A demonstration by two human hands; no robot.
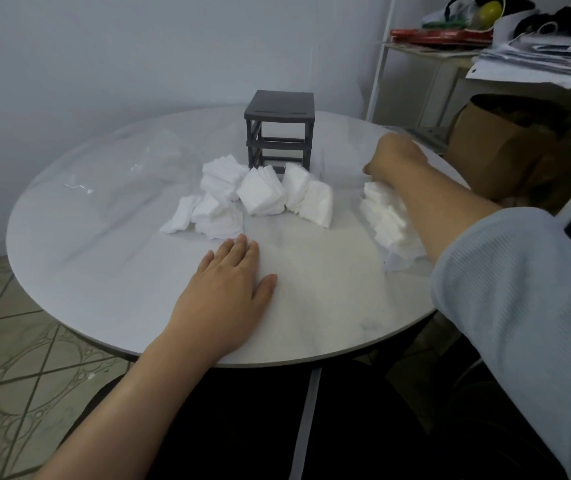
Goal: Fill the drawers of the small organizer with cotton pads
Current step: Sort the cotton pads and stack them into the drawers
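- The small dark grey plastic organizer frame [278, 112] stands on the far part of the round white table [104, 271]. Its slots look empty, and no drawers show in them.
- Square white cotton pads [263, 195] lie in loose heaps just in front of the organizer. One more stack [384, 216] sits front-right of it, beside your forearm.
- Your left hand [232, 282] lies flat on the table, well in front of the organizer, fingers straight and holding nothing.
- Your right hand [394, 155] is right of the organizer, blurred with its fingers hidden, so I can't tell if it grips anything.
- A crumpled clear plastic bag [131, 174] lies left of the organizer.
- Progress, as a judgement: nothing is filled yet and every pad is left to load.
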